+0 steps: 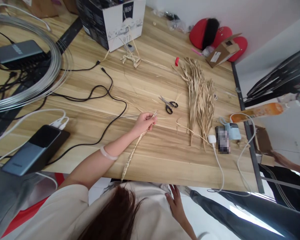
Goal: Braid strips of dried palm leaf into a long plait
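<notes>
Pinching the braided cord (131, 156) near its loose ends (155, 113), the left hand (145, 122) should grip snugly, while the right hand (175, 202) hangs loosely open.

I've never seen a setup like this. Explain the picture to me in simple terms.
There is no machine here, just a person's bare hands. The single picture comes from a camera worn on the head, looking forward and down. The left hand pinches the end of a pale braided strip. The right hand is lowered near the shirt, off the wooden table. On the tabletop are scissors, a bundle of dried leaves, a wire coil and a printed box.
</notes>
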`<state>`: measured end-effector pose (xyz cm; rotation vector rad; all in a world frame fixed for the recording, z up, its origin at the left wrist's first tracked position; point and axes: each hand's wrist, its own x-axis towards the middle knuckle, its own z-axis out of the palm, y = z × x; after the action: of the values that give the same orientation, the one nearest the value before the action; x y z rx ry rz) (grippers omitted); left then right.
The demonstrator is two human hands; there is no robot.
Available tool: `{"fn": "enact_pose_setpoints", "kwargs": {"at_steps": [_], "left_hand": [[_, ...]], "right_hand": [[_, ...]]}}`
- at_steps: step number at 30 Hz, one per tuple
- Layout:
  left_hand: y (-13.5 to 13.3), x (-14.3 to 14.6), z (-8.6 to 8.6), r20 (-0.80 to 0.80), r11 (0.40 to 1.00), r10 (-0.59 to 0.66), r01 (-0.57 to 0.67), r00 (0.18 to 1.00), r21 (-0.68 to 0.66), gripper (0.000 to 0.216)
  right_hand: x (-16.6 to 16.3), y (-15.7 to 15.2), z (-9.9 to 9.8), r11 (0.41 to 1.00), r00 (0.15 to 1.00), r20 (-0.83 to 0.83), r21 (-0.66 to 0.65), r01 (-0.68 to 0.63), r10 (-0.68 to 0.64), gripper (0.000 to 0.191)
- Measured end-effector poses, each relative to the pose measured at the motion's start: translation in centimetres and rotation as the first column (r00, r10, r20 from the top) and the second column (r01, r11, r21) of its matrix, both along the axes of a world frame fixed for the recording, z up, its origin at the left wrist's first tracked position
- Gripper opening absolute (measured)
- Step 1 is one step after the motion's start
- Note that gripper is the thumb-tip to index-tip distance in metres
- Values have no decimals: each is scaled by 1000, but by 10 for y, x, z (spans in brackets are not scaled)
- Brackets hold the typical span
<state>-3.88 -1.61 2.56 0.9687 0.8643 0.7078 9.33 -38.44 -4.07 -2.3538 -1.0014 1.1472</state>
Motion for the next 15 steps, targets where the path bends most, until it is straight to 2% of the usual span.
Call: {"fn": "enact_pose_setpoints", "kwargs": {"at_steps": [1, 2, 4, 6, 9, 13, 15], "left_hand": [[0, 0, 0, 1, 1000, -3, 3, 1000, -1, 17], [0, -1, 0, 3, 1000, -7, 7, 1000, -5, 17], [0, -1, 0, 5, 1000, -14, 14, 1000, -14, 15], [0, -2, -1, 16, 1000, -18, 18, 1000, -17, 14], [1, -1, -4, 30, 1000, -27, 27, 999, -12, 14], [1, 0, -9, 28, 1000, -29, 28, 999, 10, 15], [0, 1, -10, 25, 999, -26, 25, 999, 21, 15]], "right_hand": [[-2, -8, -10, 991, 991, -3, -1, 133, -133, 64], [-4, -13, -16, 978, 977, -42, 12, 208, -207, 64], [-1, -14, -18, 953, 952, -113, 74, 295, -285, 58], [8, -11, -11, 939, 938, -186, 128, 320, -294, 52], [25, -8, -2, 948, 924, -281, 106, 299, -260, 47], [27, -12, -9, 956, 941, -170, -83, 283, -293, 53], [18, -10, -13, 952, 951, -126, -159, 261, -282, 45]]}}
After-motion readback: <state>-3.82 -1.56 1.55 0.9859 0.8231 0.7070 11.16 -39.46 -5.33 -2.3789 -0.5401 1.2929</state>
